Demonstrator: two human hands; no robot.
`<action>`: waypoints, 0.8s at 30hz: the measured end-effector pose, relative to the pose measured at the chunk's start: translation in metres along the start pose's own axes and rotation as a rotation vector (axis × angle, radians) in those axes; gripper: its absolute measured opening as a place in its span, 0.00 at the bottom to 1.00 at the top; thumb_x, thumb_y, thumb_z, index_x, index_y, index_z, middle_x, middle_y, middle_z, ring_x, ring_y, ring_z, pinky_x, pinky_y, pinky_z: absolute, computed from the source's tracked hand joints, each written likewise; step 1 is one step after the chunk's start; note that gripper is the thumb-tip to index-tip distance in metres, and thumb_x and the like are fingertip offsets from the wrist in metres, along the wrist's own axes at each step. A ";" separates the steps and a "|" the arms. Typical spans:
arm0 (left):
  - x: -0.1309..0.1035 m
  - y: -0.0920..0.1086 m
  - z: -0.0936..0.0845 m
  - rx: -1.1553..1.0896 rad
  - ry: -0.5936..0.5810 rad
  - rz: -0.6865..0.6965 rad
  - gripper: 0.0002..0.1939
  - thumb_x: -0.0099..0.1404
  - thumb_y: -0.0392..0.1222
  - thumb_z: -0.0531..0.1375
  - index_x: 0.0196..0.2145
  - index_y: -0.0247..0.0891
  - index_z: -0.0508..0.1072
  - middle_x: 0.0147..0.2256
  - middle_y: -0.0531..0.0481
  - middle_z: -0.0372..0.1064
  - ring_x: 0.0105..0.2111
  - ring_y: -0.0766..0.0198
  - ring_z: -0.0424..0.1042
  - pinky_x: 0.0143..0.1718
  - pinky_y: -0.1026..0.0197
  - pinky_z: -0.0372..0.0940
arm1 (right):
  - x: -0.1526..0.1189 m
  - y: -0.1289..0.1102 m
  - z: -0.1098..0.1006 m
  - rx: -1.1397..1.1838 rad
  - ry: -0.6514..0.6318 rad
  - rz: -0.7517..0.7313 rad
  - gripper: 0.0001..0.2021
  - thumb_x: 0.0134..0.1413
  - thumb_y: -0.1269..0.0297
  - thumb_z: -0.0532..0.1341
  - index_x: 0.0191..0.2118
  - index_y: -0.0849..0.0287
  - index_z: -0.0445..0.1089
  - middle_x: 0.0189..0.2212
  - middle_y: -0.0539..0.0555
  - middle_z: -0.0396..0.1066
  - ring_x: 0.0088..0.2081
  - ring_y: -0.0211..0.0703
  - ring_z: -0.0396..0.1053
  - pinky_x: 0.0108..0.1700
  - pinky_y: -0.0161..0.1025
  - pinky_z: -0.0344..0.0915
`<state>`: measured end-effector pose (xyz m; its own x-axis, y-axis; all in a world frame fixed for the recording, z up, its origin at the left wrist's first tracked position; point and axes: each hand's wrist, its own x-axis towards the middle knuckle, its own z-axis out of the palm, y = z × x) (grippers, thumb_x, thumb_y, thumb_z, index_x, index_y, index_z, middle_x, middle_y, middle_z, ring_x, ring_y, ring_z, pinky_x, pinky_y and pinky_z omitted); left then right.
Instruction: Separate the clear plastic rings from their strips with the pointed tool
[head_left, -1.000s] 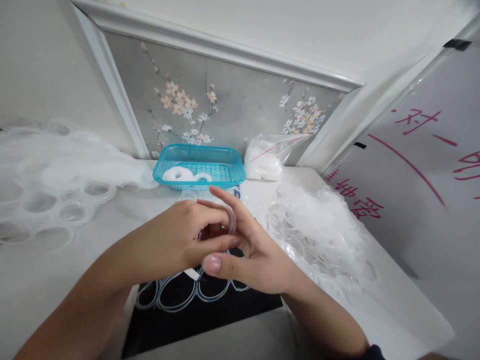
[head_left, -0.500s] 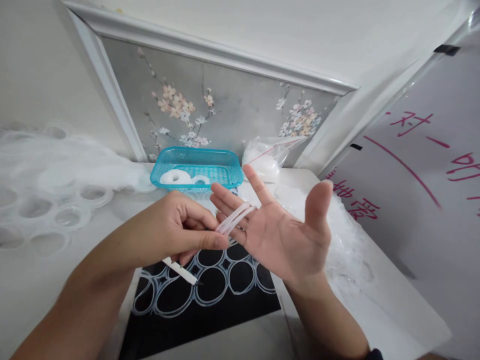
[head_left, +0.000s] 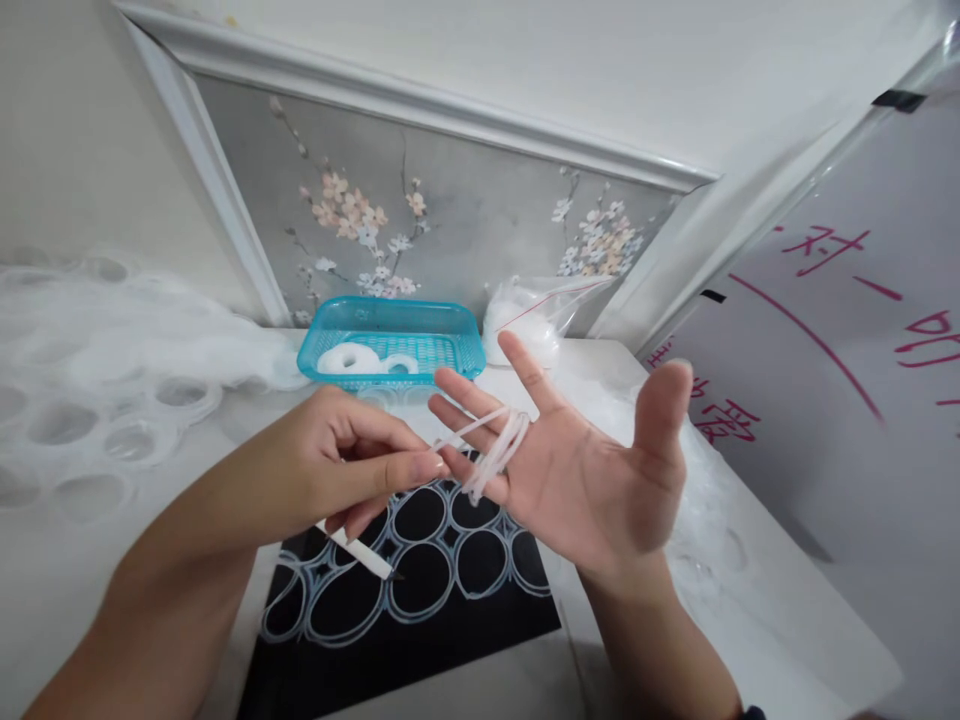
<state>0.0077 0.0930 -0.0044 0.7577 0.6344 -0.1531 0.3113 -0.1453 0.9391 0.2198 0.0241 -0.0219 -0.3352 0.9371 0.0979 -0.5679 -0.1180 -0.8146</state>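
both hands are up over the bench (head_left: 810, 640), and the left hand (head_left: 352, 450) has a stretch of white strand (head_left: 493, 462) pinched between thumb and fingertips, pulled fairly straight. the rest of that strand is looped a few times around the fingers of the right hand (head_left: 570, 470), which is palm up and spread wide, index finger and thumb sticking out clear of the loops. right below the hands is a black sheet (head_left: 405, 655) covered in pale circles, with a white dark-tipped stick (head_left: 364, 555) on it, partly hidden by the left hand. just past the hands there's a blue basket (head_left: 469, 360) with a couple of white rings (head_left: 349, 358) inside, and beside it a clear zip bag (head_left: 529, 325), beyond the right index finger. big pile of whitish rings (head_left: 135, 400) off to the left of the left hand too.
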 end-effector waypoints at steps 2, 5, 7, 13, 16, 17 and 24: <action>0.000 -0.001 0.000 -0.012 0.002 0.007 0.16 0.66 0.53 0.61 0.31 0.39 0.80 0.12 0.56 0.62 0.11 0.72 0.57 0.13 0.70 0.52 | 0.000 0.000 -0.001 0.023 0.010 -0.002 0.49 0.45 0.20 0.46 0.70 0.38 0.43 0.66 0.58 0.57 0.64 0.57 0.60 0.63 0.65 0.55; 0.000 -0.001 0.002 -0.022 -0.018 -0.029 0.18 0.67 0.54 0.60 0.28 0.38 0.78 0.12 0.57 0.62 0.12 0.73 0.56 0.14 0.70 0.52 | 0.002 0.001 -0.004 0.070 -0.002 -0.007 0.48 0.47 0.21 0.46 0.70 0.39 0.44 0.65 0.58 0.60 0.65 0.57 0.59 0.63 0.65 0.55; 0.001 0.000 0.006 -0.037 -0.012 -0.071 0.17 0.66 0.55 0.60 0.30 0.39 0.77 0.13 0.58 0.61 0.13 0.73 0.56 0.14 0.70 0.52 | 0.003 0.001 -0.005 0.078 -0.003 -0.012 0.50 0.46 0.20 0.44 0.71 0.40 0.42 0.65 0.59 0.61 0.66 0.58 0.58 0.63 0.65 0.55; 0.005 0.002 0.015 -0.164 -0.059 -0.143 0.26 0.62 0.58 0.63 0.53 0.40 0.72 0.15 0.59 0.64 0.13 0.72 0.55 0.15 0.71 0.54 | 0.001 0.000 -0.007 -0.084 -0.131 -0.032 0.55 0.42 0.18 0.43 0.72 0.43 0.38 0.67 0.58 0.57 0.67 0.59 0.55 0.66 0.63 0.51; 0.009 0.002 0.022 -0.193 -0.127 -0.180 0.30 0.62 0.58 0.63 0.56 0.39 0.69 0.16 0.60 0.63 0.13 0.73 0.55 0.15 0.71 0.54 | -0.005 -0.002 -0.007 -0.275 -0.211 -0.077 0.50 0.51 0.24 0.46 0.73 0.45 0.35 0.71 0.57 0.50 0.70 0.56 0.49 0.68 0.60 0.45; 0.010 0.001 0.025 -0.187 -0.143 -0.190 0.28 0.61 0.57 0.64 0.54 0.39 0.70 0.16 0.61 0.63 0.13 0.72 0.55 0.15 0.71 0.54 | -0.007 -0.003 -0.007 -0.359 -0.226 -0.089 0.47 0.55 0.27 0.47 0.73 0.45 0.35 0.71 0.56 0.47 0.71 0.54 0.46 0.69 0.59 0.43; 0.016 -0.009 0.045 -0.088 -0.130 -0.207 0.20 0.67 0.56 0.58 0.30 0.35 0.74 0.15 0.58 0.61 0.13 0.74 0.56 0.16 0.71 0.51 | -0.008 -0.001 -0.011 -0.820 -0.314 -0.030 0.43 0.62 0.36 0.51 0.73 0.49 0.33 0.73 0.57 0.37 0.73 0.54 0.39 0.70 0.57 0.40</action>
<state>0.0427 0.0700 -0.0291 0.7520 0.5402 -0.3777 0.4205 0.0481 0.9060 0.2314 0.0206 -0.0276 -0.5884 0.7881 0.1808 0.0987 0.2919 -0.9513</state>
